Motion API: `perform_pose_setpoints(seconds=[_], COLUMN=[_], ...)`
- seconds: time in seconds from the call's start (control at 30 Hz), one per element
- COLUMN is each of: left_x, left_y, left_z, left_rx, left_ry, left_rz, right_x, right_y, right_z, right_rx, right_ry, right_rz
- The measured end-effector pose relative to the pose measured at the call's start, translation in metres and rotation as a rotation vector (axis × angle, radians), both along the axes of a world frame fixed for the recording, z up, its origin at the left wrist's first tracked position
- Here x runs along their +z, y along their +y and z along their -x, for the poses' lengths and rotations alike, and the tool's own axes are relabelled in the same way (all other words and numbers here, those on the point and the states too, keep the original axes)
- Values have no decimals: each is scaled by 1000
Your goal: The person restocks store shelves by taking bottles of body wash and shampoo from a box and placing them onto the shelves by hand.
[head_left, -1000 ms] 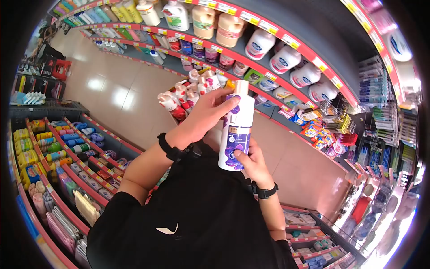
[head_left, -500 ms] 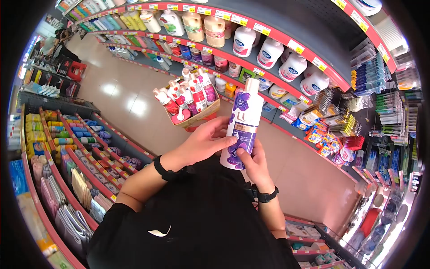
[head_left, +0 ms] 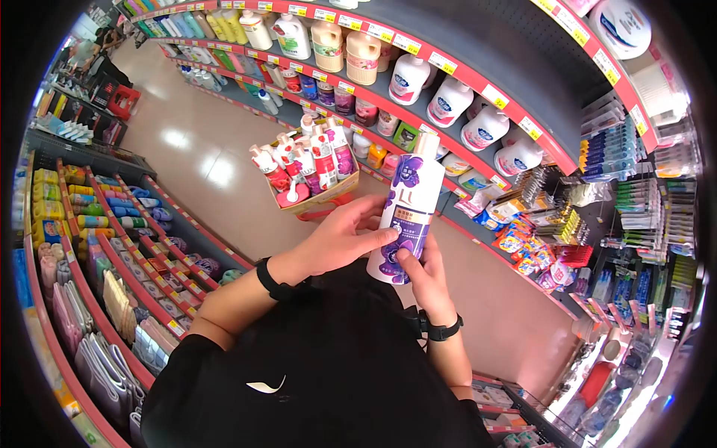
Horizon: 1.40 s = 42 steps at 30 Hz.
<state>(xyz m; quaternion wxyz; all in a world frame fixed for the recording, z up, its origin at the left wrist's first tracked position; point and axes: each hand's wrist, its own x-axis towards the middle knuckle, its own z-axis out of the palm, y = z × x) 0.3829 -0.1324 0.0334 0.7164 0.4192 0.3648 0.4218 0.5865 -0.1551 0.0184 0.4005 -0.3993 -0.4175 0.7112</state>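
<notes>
A white and purple bottle (head_left: 409, 194), of the body wash or shampoo kind, is held up in front of my chest, its white cap on top and leaning slightly right. My right hand (head_left: 427, 275) grips its lower part, thumb pressed on the purple label and the other fingers mostly hidden behind. From the left side, my left hand (head_left: 347, 233) closes on the middle of the bottle, thumb on the front and fingers curving round the edge. Beyond the bottle, a cardboard box (head_left: 326, 196) full of red, white and purple bottles stands low on the aisle side.
Long shelves (head_left: 441, 60) with jugs of white lotion-like detergent (head_left: 450, 103) run across ahead. A low rack (head_left: 123, 246) of folded towels and packaged goods lies left. Hanging packets (head_left: 616, 149) line the right. Tiled floor (head_left: 216, 142) shows between the shelving.
My view has turned slightly, so the shelves and box sit a little further left. The bottle tips a bit more to the right; both hands keep their hold.
</notes>
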Motion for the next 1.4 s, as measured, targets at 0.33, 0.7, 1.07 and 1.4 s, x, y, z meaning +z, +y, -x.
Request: perform_pose_setpoints(seconds=[0.33, 0.7, 1.07, 1.4], left_x=[7, 2, 1, 4], left_y=[40, 60, 66, 70], left_z=[22, 50, 58, 58], left_rx=[-50, -32, -42, -50], left_ry=[-103, -88, -68, -38], left_rz=[-4, -20, 4, 3], right_x=[15, 15, 14, 12], right_y=[30, 52, 55, 56], right_z=[19, 45, 55, 55], right_rx=[-29, 0, -24, -30], right_ry=[-103, -150, -118, -48], right_rz=[-36, -67, -18, 21])
